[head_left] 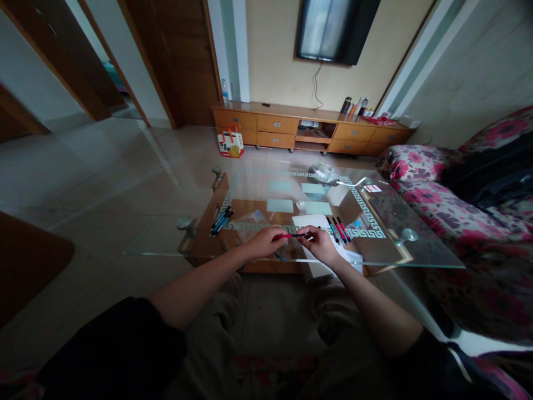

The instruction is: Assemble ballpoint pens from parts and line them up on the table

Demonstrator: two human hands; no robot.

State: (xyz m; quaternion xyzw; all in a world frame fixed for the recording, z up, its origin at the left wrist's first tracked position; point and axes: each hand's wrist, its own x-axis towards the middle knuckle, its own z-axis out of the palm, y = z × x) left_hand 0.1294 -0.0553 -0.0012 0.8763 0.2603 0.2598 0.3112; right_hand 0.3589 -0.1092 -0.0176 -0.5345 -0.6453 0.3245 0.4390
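Note:
Above the near edge of the glass table, a red and black pen point(288, 236) lies level between my two hands. My left hand point(266, 242) is closed on its red end. At its dark end, the fingers of my right hand point(320, 244) are pinched; whether the pen is in one piece or two I cannot tell. Just right of my right hand, several blue, black and red pens point(339, 230) lie in a row on a white sheet or box point(310, 222). A bunch of blue and black pens point(221, 221) rests at the table's left side.
The glass coffee table point(433, 253) has a patterned border. A crumpled plastic bag point(323, 173) and a red and white card point(372, 189) lie toward its far side. A floral sofa point(428, 200) stands at the right, a wooden cabinet point(275, 123) behind, and a carton point(230, 144) on the floor.

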